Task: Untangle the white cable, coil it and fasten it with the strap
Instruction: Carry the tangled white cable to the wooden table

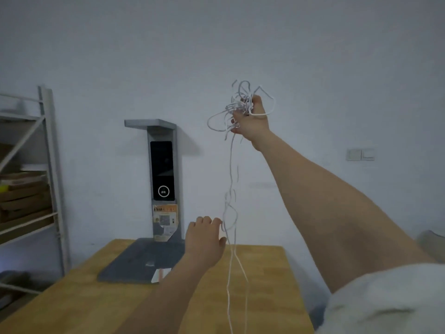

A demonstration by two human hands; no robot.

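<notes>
Right hand [251, 121] is up high, its fingers [234, 115] curling tight around a messy knot of the white cable [240, 102], loops spilling out above and to both sides of the fist. From that bundle, strands are hanging straight down, twisting on each other partway, then splitting into two thin lines that are running past the near edge of the bench [265, 273] and out of the bottom of the view.

Lower down, the left hand [204, 242] is reaching in with its fingers [216, 221] lightly bent, the tips sitting right at a small loop in the hanging strands; whether they are actually pinching it is too blurred to tell.

Both arms are working in open air in front of a plain pale wall [313, 56], well above the wooden top. The bench's right edge is falling away just beyond the dangling strands, and its far edge is meeting the wall.

On the bench's far left part, a grey stand [163, 184] is rising from a flat grey base plate [142, 261], topped with a short shelf-like cap. A black panel on its front is showing a white ring symbol, and below it an orange-and-white sticker carries print too blurred to read. A small card is lying on the plate's near edge.

At far left, a metal rack [48, 165] is holding brown cartons. A wall switch plate [360, 154] is sitting off to the right.
</notes>
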